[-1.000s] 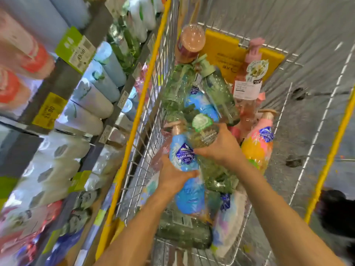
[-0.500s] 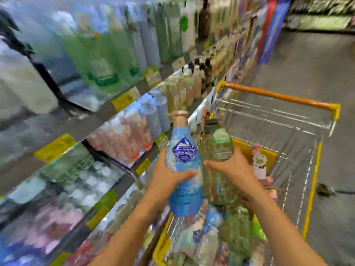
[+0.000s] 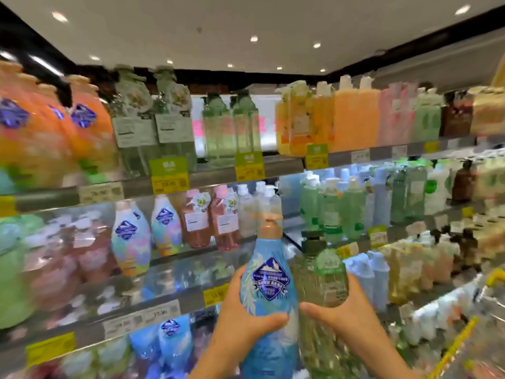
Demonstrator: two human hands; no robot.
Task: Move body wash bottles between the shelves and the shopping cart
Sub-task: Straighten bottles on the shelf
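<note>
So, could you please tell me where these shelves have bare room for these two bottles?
Likeliest gap: middle shelf, between the clear pump bottles and the green bottles. A narrower one on the top shelf beside the yellow bottles. Elsewhere crowded.

Price tags [image 3: 169, 175], ceiling lights [image 3: 254, 38].

1. Left hand [image 3: 246, 321] grips the left bottle [image 3: 269, 291]; right hand [image 3: 347, 318] grips the right bottle [image 3: 322, 285].
2. The bottles touch, between the fingers.
3. Shelves [image 3: 169, 184] stand beyond the fingers.
4. Cart [image 3: 461, 343] sits right of them.
</note>
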